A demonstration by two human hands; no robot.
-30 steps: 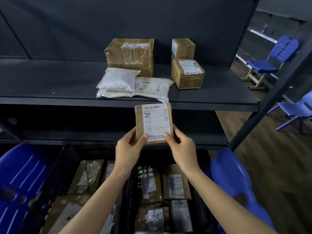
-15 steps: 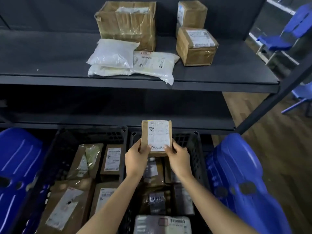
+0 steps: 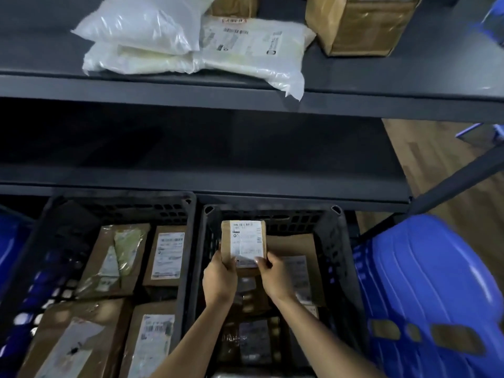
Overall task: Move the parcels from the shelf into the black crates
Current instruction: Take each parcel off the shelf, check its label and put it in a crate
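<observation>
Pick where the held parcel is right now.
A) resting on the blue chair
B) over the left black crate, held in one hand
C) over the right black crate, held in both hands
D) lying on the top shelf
C: the left hand and right hand hold the parcel by its lower edge over the right crate.

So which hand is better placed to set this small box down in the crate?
Neither clearly: left hand and right hand both grip the small box over the right crate; the right probably sits nearer the bare cardboard there.
</observation>
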